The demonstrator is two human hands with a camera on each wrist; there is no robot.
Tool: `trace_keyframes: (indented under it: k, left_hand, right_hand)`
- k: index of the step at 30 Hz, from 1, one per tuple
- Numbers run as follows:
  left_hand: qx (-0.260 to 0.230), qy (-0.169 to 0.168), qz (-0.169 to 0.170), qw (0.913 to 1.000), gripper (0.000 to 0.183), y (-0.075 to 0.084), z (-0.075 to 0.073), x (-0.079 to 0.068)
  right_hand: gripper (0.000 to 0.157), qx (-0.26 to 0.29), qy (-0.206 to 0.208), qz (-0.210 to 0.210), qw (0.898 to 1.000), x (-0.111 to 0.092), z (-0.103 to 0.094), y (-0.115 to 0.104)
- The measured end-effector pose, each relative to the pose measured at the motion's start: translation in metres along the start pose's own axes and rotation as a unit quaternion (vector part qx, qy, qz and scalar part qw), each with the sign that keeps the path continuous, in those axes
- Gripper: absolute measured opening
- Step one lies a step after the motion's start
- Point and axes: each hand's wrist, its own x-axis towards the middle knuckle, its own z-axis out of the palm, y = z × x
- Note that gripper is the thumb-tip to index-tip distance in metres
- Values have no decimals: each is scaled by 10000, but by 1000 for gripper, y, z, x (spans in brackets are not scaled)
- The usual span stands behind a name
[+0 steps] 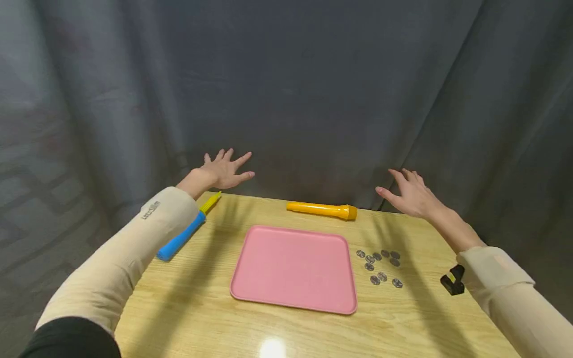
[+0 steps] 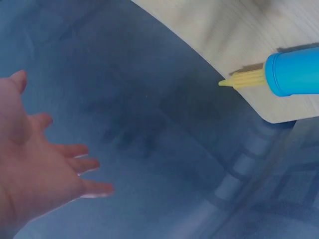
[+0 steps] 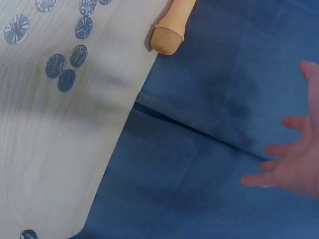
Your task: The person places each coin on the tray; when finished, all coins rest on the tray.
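Note:
My left hand (image 1: 225, 170) reaches over the table's back left corner with fingers spread, holding nothing. Below its wrist lies a blue cylinder with a yellow ribbed, pointed tip (image 1: 181, 239), partly hidden by the sleeve; the left wrist view shows the yellow tip (image 2: 244, 79) near the table edge. My right hand (image 1: 414, 195), also bare of any object, hovers at the back right with fingers extended. Nearest to it are an orange toy microphone (image 1: 322, 210) along the back edge and several round silvery coin-like discs (image 1: 382, 277) on the table. A pink tray (image 1: 295, 268) lies flat in the middle.
The light wooden table (image 1: 201, 318) has rounded corners. Dark grey curtain cloth (image 1: 295, 99) hangs right behind its back edge. A small black notched piece (image 1: 453, 281) shows beside the right sleeve.

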Motion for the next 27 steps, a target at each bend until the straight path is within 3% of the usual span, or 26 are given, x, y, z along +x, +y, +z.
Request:
trace_keyframes:
  k: [4, 7, 11, 14, 17, 21, 27]
  left_hand:
    - [-383, 282, 182, 9987, 86, 0, 9, -8]
    - [-1097, 597, 350, 9915, 96, 3, 36, -27]
    - [-2040, 733, 355, 9756, 108, 15, 111, -69]
    - [-2330, 678, 412, 9692, 118, 28, 171, -101]
    - [-2441, 647, 564, 9659, 125, 39, 210, -123]
    - [-2511, 808, 683, 9622, 127, 45, 231, -138]
    - [-2351, 1051, 815, 9628, 117, 39, 231, -142]
  right_hand:
    - [76, 85, 159, -15, 9998, 0, 5, -1]
    - [61, 211, 222, -218, 9993, 0, 20, 0]
    - [39, 373, -373, -754, 9958, -9, 63, 6]
    - [35, 500, -911, -914, 9904, -20, 99, 10]
    - [33, 516, -969, -878, 9901, -28, 124, 13]
    - [25, 382, -846, -762, 9928, -33, 142, 16]
    - [16, 403, -807, -631, 9939, -25, 147, 10]
